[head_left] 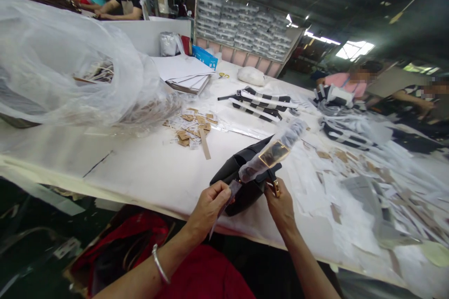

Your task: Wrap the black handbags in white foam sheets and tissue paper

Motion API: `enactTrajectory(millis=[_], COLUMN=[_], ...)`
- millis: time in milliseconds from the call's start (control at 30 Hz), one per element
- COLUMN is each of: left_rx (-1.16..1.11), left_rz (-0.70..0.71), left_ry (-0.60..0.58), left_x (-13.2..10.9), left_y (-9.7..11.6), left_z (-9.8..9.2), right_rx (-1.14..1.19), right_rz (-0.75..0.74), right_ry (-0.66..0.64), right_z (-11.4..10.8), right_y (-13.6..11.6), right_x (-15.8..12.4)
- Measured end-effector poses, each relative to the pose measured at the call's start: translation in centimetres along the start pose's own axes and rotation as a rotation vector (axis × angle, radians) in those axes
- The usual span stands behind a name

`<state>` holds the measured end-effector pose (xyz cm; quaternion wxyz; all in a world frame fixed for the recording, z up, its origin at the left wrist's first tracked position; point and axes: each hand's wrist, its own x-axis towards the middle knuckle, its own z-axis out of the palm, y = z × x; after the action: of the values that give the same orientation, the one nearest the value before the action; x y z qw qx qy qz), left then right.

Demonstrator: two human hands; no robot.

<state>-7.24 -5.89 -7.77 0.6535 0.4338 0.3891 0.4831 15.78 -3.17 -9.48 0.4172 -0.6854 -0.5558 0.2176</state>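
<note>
A black handbag (242, 173) lies at the near edge of the white table (147, 168). Its handle (273, 152) is wrapped in clear plastic film and carries a gold-coloured plate. My left hand (208, 205) is closed in a pinch on the loose end of that plastic film, by the bag's left side. My right hand (280, 205) is closed on the bag's strap beside a gold buckle (276, 188), at the bag's right end.
A big clear plastic bag (66, 65) fills the table's left. Brown paper tags (194, 126) lie in the middle. Black-and-white straps (259, 103), stacked paper (184, 74) and paper scraps (368, 177) spread behind and right. Other people sit at the far side and right.
</note>
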Motion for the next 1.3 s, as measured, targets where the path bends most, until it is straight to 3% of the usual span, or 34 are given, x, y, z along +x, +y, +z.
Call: enactTrajectory(millis=[100, 233, 400, 633, 867, 1033, 1300], left_rx=[0.03, 0.047, 0.027, 0.042, 0.062, 0.092, 0.138], left_rz=[0.01, 0.005, -0.002, -0.008, -0.02, -0.014, -0.047], left_ry=[-0.021, -0.025, -0.013, 0.003, 0.008, 0.055, 0.096], left_x=[0.0, 0.0, 0.1, -0.3, -0.2, 0.1, 0.0], left_y=[0.1, 0.1, 0.2, 0.6, 0.0, -0.7, 0.3], left_z=[0.1, 0.3, 0.4, 0.3, -0.2, -0.3, 0.1], right_rx=[-0.219, -0.501, -0.686, -0.487, -0.328, -0.298, -0.22], right_rz=[-0.144, -0.351, -0.429, -0.119, -0.004, -0.006, -0.18], right_ry=[0.057, 0.031, -0.03, -0.15, -0.151, -0.097, -0.033], right_z=[-0.8, -1.7, -2.7, -4.8, -5.5, -4.7, -4.1], right_y=[2.2, 5.4, 7.5, 6.3, 6.7, 6.4, 6.8], right_x=[-0.5, -1.7, -2.4, -0.5, 0.3, 0.3, -1.0])
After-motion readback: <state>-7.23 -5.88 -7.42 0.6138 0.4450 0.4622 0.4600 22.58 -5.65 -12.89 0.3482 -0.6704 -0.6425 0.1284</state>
